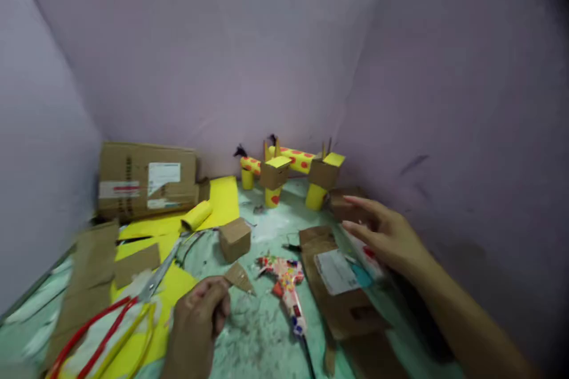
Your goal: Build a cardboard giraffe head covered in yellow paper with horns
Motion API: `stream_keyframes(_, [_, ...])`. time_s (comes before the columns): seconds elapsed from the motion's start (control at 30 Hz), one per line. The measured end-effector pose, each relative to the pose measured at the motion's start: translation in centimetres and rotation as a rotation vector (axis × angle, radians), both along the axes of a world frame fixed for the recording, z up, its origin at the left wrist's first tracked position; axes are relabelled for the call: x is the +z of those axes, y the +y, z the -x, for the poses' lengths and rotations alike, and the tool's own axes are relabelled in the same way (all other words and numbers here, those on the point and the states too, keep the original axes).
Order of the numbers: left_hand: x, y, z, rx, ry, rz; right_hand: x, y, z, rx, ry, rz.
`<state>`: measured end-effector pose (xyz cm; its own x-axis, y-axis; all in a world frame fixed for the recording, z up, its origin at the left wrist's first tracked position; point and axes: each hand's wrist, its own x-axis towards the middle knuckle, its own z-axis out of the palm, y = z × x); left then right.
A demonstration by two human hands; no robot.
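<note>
My left hand (200,314), low in the middle, is closed on a small triangular piece of cardboard (240,279) that sticks out past its fingertips. My right hand (391,243) hovers at the right with thumb and fingers apart, holding nothing. A flower-patterned hot glue gun (288,284) lies between the hands, its cord running toward me. Just behind the cardboard triangle sits a small cardboard cube (235,239). Below and left of my right hand lies a flattened cardboard piece (342,302) with a white label.
Two giraffe-like figures (274,174) with cardboard box heads and red-spotted yellow bodies stand at the back. Red-handled scissors (100,331), yellow-handled scissors (122,346), yellow paper (224,201), a yellow tube (197,215) and a large cardboard box (142,180) occupy the left.
</note>
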<state>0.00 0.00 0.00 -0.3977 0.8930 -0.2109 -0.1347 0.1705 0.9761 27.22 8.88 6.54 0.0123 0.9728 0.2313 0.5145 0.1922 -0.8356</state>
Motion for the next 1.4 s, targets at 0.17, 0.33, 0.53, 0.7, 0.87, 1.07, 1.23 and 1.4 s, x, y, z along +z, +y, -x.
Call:
stream_keyframes(0.17, [-0.8,-1.7,0.6,0.001,0.017,0.015,-4.7,-6.4,9.2,0.289,0.526,0.503])
stream_keyframes(0.33, [-2.1,-2.5,0.6,-0.002,-0.032,0.012,-7.3,-7.6,13.2,0.405,0.839,0.772])
stream_keyframes(0.53, [-2.6,-3.2,0.5,-0.097,0.040,0.026,-8.0,-8.1,12.9,0.510,0.966,0.825])
stream_keyframes(0.7, [-2.6,-3.6,0.9,-0.182,-0.045,0.050,-8.7,-8.7,13.1,0.499,0.809,0.850])
stream_keyframes(0.87, [-2.6,-3.2,1.7,-0.529,-0.001,-0.004,-8.6,-9.4,13.2,0.469,0.664,0.854])
stream_keyframes(1.07, [-3.0,-2.8,1.8,-0.644,0.116,-0.097,-9.0,-10.0,12.7,0.536,0.352,0.639])
stream_keyframes(1.23, [-3.3,-2.7,1.8,-0.788,0.359,-0.163,-7.8,-10.1,12.0,0.606,0.034,0.550])
stream_keyframes(1.4, [-3.3,-2.9,2.0,-0.619,0.398,-0.190,-5.9,-10.8,11.0,0.576,-0.248,0.443])
